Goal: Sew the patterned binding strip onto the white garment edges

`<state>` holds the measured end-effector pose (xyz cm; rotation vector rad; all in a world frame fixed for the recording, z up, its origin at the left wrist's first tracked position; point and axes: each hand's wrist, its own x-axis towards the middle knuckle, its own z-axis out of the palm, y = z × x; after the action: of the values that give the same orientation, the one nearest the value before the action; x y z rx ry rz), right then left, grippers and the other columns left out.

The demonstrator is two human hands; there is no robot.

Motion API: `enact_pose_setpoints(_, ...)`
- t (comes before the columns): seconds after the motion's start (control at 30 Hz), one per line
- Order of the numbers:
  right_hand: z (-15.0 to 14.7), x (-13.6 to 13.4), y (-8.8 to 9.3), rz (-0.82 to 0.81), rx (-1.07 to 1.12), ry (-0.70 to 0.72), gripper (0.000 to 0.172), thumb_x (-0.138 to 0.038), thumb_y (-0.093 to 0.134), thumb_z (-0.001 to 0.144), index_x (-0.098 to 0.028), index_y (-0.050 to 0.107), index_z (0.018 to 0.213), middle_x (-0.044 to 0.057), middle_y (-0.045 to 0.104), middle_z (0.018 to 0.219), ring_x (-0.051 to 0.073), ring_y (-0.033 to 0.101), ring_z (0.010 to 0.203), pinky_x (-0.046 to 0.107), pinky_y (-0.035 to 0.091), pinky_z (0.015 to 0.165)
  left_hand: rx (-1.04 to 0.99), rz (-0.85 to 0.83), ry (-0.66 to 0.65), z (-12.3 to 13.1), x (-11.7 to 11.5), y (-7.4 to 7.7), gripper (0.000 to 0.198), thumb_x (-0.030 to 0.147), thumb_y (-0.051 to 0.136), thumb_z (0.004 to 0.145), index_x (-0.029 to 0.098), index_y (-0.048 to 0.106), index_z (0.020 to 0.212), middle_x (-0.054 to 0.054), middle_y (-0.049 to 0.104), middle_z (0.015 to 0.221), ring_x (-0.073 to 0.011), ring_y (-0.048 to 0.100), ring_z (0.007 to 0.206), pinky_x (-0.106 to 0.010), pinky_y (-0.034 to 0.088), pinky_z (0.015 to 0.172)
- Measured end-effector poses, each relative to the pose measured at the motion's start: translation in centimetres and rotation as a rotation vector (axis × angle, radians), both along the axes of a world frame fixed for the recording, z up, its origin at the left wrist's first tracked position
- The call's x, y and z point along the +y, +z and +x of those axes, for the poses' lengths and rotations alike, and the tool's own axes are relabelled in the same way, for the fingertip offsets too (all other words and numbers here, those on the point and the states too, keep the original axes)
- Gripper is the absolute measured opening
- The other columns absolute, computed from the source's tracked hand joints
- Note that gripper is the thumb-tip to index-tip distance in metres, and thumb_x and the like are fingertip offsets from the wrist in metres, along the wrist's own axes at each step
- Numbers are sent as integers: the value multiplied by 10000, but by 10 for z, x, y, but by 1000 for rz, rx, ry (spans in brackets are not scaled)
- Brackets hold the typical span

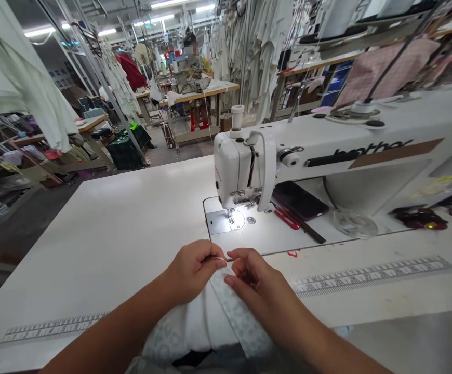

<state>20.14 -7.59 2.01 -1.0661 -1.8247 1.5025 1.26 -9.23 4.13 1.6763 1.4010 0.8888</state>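
Note:
Pale fabric with a faint grey-green pattern (206, 317) hangs over the table's front edge toward my lap. My left hand (197, 270) pinches its top corner between thumb and fingers. Close beside it on the right, my right hand (259, 291) has its thumb and index finger apart, with the other fingers curled near the fabric edge. Just beyond both hands is the needle area of a white sewing machine (231, 169), whose lamp lights the metal needle plate (220, 222). No fabric lies under the needle.
Right of the needle lie red-handled scissors (287, 218), a dark phone (300, 200) and a clear round dish (354, 224). Ruler markings (374, 275) run along the front of the white table (132, 218). Behind are hanging garments, other worktables and a person (190, 49).

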Motion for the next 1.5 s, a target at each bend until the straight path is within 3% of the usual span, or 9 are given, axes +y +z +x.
enact_pose_setpoints(0.13,-2,3,3,27,-73,17,288,-308,482,931,-288,434,1214,-50,548,767,150,553,692,282,422,625,97,71,11,0,0,-3,188,245,504,901,182,564,734,27,536,672,-117,479,632,-238,377,608)
enact_pose_setpoints(0.37,2,4,1,114,-142,7,273,-295,434,940,-274,413,1211,-35,603,816,158,585,705,287,435,630,63,20,-23,0,8,0,150,224,497,915,203,619,829,25,632,804,-124,569,758,-227,428,704)
enact_pose_setpoints(0.53,2,20,11,158,-228,34,279,-290,436,936,-255,393,1209,-55,604,711,166,595,643,286,439,597,275,30,42,3,25,3,202,283,511,917,196,586,752,41,587,690,-116,546,661,-220,415,602)
enact_pose_setpoints(0.83,-7,54,5,439,-616,98,205,-234,511,901,-208,511,1104,-18,630,642,197,618,589,262,363,492,536,194,51,4,62,-20,128,253,573,889,196,590,776,-5,610,829,-177,569,789,-286,439,646)
enact_pose_setpoints(1.0,2,54,9,648,-702,253,88,-214,605,881,-202,628,797,39,662,750,233,618,705,317,392,587,663,313,20,16,48,-25,160,124,509,892,177,548,746,-56,578,820,-220,529,810,-364,475,723)
enact_pose_setpoints(1.07,12,53,7,794,-654,335,34,-210,678,840,-187,657,855,56,681,890,248,615,844,348,443,690,709,361,-2,23,33,-29,185,51,438,876,165,555,790,-75,572,816,-231,520,784,-383,480,702)
enact_pose_setpoints(1.17,28,55,1,1092,-530,387,354,-298,701,843,-142,623,1152,82,672,1146,272,555,1104,385,455,866,756,517,-6,32,16,-34,245,-4,395,848,118,550,993,-113,575,916,-255,526,874,-395,492,725)
enact_pose_setpoints(1.23,35,57,-2,1212,-501,370,411,-382,633,893,-129,600,1215,82,666,1196,267,528,1165,389,450,898,768,596,-23,34,14,-36,288,-6,384,851,96,516,1085,-126,572,965,-258,522,910,-395,497,743)
enact_pose_setpoints(1.5,23,76,0,1265,-595,294,443,-463,692,826,-123,655,1108,74,697,1144,278,559,1078,396,474,795,820,573,-94,22,53,-33,245,17,374,850,141,525,998,-94,552,883,-236,520,814,-381,502,705)
